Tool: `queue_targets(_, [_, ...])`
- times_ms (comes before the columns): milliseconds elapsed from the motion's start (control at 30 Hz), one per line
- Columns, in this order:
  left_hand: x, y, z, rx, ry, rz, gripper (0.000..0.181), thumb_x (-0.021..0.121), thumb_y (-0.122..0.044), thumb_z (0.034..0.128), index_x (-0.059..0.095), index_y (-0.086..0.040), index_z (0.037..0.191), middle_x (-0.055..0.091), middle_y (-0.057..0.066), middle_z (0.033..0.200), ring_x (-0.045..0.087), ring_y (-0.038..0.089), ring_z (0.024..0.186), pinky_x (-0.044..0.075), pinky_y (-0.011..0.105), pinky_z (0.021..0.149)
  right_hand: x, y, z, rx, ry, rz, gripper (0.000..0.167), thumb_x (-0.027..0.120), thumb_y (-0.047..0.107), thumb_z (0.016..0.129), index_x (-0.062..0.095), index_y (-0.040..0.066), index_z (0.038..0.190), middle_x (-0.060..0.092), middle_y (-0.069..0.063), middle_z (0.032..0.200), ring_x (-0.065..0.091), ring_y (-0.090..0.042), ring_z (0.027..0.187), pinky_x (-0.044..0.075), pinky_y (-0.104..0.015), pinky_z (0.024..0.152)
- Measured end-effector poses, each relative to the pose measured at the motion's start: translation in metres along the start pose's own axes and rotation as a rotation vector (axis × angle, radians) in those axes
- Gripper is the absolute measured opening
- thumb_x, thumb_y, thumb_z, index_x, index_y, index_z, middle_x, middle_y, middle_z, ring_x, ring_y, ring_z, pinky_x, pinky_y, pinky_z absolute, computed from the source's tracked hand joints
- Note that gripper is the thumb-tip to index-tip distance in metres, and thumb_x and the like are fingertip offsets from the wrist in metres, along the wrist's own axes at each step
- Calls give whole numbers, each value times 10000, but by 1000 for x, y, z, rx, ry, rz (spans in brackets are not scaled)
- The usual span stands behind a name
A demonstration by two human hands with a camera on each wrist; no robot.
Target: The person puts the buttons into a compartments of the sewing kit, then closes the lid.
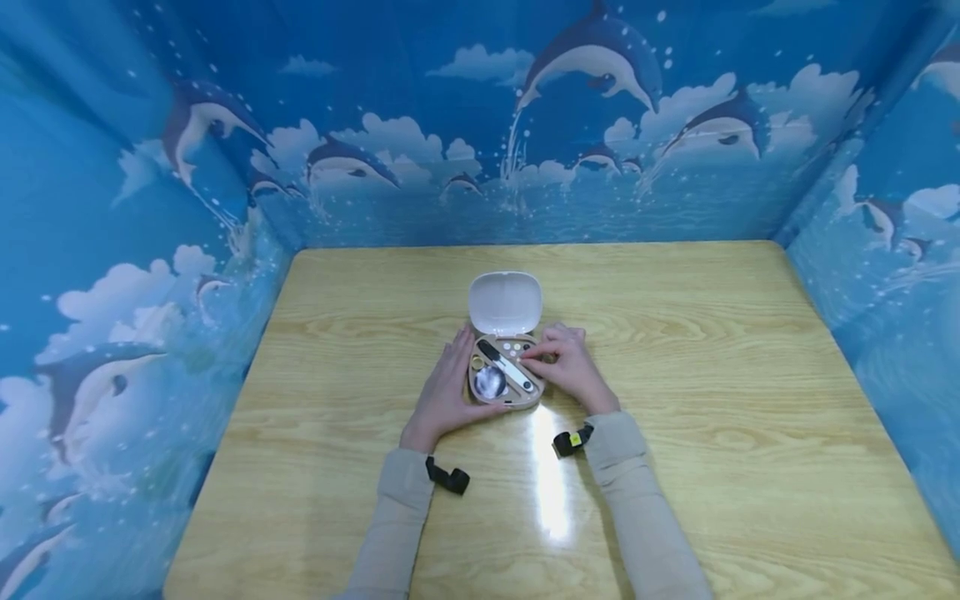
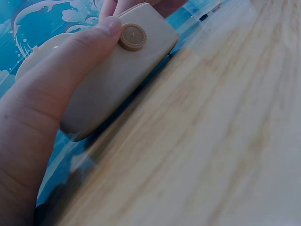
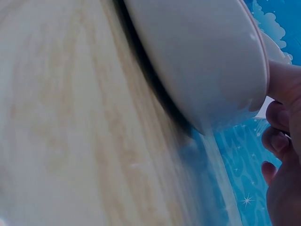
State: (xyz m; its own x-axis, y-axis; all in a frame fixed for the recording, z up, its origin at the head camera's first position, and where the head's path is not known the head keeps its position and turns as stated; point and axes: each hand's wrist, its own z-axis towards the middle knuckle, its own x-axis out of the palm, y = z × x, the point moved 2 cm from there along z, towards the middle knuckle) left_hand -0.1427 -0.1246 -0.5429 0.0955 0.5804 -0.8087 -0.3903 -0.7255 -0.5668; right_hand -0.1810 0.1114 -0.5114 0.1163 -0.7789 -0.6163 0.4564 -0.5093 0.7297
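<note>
A small white compartment box (image 1: pixel 525 400) lies on the table, its lid (image 1: pixel 506 302) raised at the back. Inside are a black-and-white slim tool (image 1: pixel 512 372) set diagonally, a shiny round piece (image 1: pixel 490 382), a gold ring-like piece (image 1: pixel 477 362) and several small white, button-like pieces (image 1: pixel 517 347). My left hand (image 1: pixel 446 392) rests against the box, straight fingers along its left side and thumb across its front, beside a round tan clasp (image 2: pixel 133 36). My right hand (image 1: pixel 567 362) reaches over the right rim; thumb and forefinger meet at the small pieces. Whether they pinch one is too small to tell.
The wood-grain table (image 1: pixel 720 375) surrounds the box on all sides. A blue curtain (image 1: pixel 450 100) printed with dolphins hangs behind and at both sides. Black straps (image 1: pixel 448 477) sit at the wrists, and a bright reflection falls on the tabletop in front of the box.
</note>
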Motion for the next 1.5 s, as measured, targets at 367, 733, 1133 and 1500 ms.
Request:
queue_targets(367, [0,1,0,3,-1,4,1346,687,-820,661,-10,-159,1603,-23,31,1673,4,185,1525,73,427,1237,-2,-1,0,24,0,6,106,851,166,776,796,169,867,507,-61,739,433,-146,797,286,-412,970])
queue_targets(733, [0,0,1,-1,-6,-1,1348,675,-834,655,-15,-169,1604,-10,38,1674,23,209,1526,86,442,1235,-7,-4,-1,42,-14,7,104,858,188,769,795,189,851,446,52,721,424,-144,795,275,-456,978])
queue_targets(1133, [0,0,1,-7,-2,-2,1343,648,-854,658,-14,-166,1603,-15,34,1673,12,191,1525,78,430,1236,-5,-4,0,34,-3,-10,94,852,178,775,790,180,847,509,-47,735,419,-142,794,273,-419,958])
queue_targets(1500, [1,2,1,-7,-5,-1,1347,643,-864,650,-16,-178,1604,-3,38,1673,21,196,1525,83,436,1235,-13,-1,-1,8,-36,2,98,855,158,769,795,160,846,511,-22,714,443,-141,796,269,-457,972])
